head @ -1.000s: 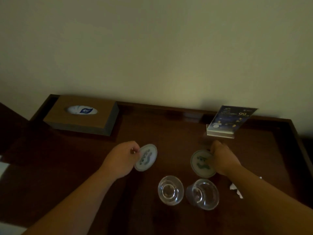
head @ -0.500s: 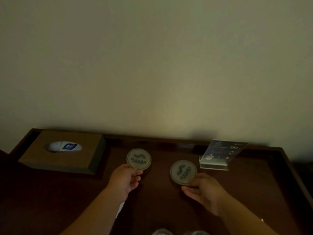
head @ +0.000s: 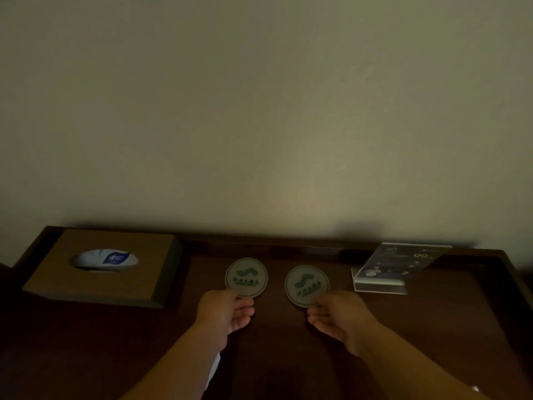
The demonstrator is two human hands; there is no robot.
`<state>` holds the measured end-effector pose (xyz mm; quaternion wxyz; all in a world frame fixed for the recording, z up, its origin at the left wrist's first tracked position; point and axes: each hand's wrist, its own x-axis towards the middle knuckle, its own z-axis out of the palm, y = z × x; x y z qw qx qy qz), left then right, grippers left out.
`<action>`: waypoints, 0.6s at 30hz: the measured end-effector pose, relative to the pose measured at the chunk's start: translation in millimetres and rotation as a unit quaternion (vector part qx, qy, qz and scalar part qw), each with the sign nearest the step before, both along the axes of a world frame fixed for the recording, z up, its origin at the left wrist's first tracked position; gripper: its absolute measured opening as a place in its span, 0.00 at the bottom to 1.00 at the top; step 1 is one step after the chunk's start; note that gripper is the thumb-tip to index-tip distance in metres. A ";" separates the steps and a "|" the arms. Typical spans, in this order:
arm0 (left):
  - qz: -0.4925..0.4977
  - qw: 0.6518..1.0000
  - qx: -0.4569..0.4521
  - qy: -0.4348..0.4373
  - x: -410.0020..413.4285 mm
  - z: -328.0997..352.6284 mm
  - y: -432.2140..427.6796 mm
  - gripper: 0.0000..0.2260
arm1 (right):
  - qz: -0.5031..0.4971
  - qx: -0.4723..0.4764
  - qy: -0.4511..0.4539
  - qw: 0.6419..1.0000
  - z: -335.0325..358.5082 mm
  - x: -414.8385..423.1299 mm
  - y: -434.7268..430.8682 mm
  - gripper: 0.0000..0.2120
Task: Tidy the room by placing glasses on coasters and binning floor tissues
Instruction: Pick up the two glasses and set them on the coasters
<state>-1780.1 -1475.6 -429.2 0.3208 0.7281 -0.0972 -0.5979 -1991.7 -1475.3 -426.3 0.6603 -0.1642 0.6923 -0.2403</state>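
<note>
**Inspector:** Far left, a brown tissue box (head: 101,267) sits on the dark counter (head: 432,327), close to the raised back rim and the left edge. Bare surface lies in front of it.

**Clerk:** And the hands?

**Inspector:** The left hand (head: 222,314) pinches the near edge of the left coaster (head: 246,277) between thumb and fingers. A clear gap separates that coaster from the tissue box. The right hand (head: 337,319) pinches the near edge of the right coaster (head: 307,285) likewise. The two coasters sit side by side, near each other but apart, faces showing a green mark. Whether they rest flat or are tilted off the surface cannot be told.

**Clerk:** Right side?

**Inspector:** A clear acrylic sign stand (head: 386,272) stands beside the right coaster, not touching it. Open counter runs from it to the right rim.

**Clerk:** Change from half a second ago?

**Inspector:** Little. Both coasters remain gripped and have shifted slightly toward the back rim. The view has tipped up: the glasses glimpsed at the bottom edge then are out of frame now.
</note>
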 end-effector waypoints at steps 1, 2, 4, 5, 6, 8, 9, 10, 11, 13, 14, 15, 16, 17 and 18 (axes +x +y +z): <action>0.007 1.000 -0.001 0.004 0.6 -0.3 0.6 0.07 | -0.008 0.007 -0.011 1.000 0.8 1.5 -0.7 0.07; 0.014 1.000 -0.001 0.006 1.4 -0.3 0.6 0.07 | -0.016 0.012 -0.022 1.000 0.6 3.1 -1.6 0.07; 0.027 1.000 -0.003 0.012 2.4 -0.6 -1.0 0.07 | -0.030 0.014 -0.047 0.998 -0.4 6.2 -2.8 0.07; 0.033 0.999 -0.002 0.016 2.3 -0.3 -2.2 0.07 | -0.038 0.014 -0.058 0.998 -1.1 7.4 -3.2 0.07; 0.040 0.999 -0.001 0.022 2.6 -0.7 -3.3 0.07 | -0.040 0.013 -0.064 0.997 -2.6 8.2 -3.7 0.07; 0.045 0.998 0.002 0.035 1.9 -2.1 -5.3 0.09 | -0.031 0.010 -0.064 0.997 -3.3 9.1 -4.3 0.07; 0.044 0.998 0.003 0.036 1.6 -2.5 -6.1 0.09 | -0.025 0.007 -0.059 0.998 -3.5 9.0 -4.8 0.07; 0.043 0.999 0.002 0.031 2.0 -4.0 -7.4 0.09 | -0.022 0.004 -0.051 0.998 -4.4 8.7 -5.7 0.07; 0.045 0.999 0.002 0.024 2.3 -4.7 -8.4 0.09 | -0.022 0.002 -0.045 0.999 -4.4 8.7 -6.8 0.08; 0.048 0.999 0.003 0.015 2.9 -5.8 -10.1 0.06 | -0.030 0.002 -0.047 0.998 -5.2 9.6 -9.0 0.09; 0.050 0.999 0.005 0.016 3.3 -6.6 -10.9 0.04 | -0.036 0.003 -0.053 0.998 -6.1 10.8 -9.8 0.09; 0.051 0.998 0.008 0.018 2.8 -5.8 -11.8 0.03 | -0.043 0.003 -0.061 0.997 -6.3 12.4 -10.4 0.09; 0.051 0.998 0.006 0.021 2.7 -6.3 -12.7 0.03 | -0.048 0.005 -0.068 0.997 -6.5 14.4 -10.9 0.09; 0.051 0.998 0.004 0.023 2.5 -6.1 -13.2 0.05 | -0.046 0.007 -0.069 0.997 -7.5 16.0 -11.2 0.09; 0.053 0.998 0.004 0.024 2.2 -6.1 -13.6 0.06 | -0.036 0.009 -0.062 0.997 -8.7 16.9 -11.4 0.10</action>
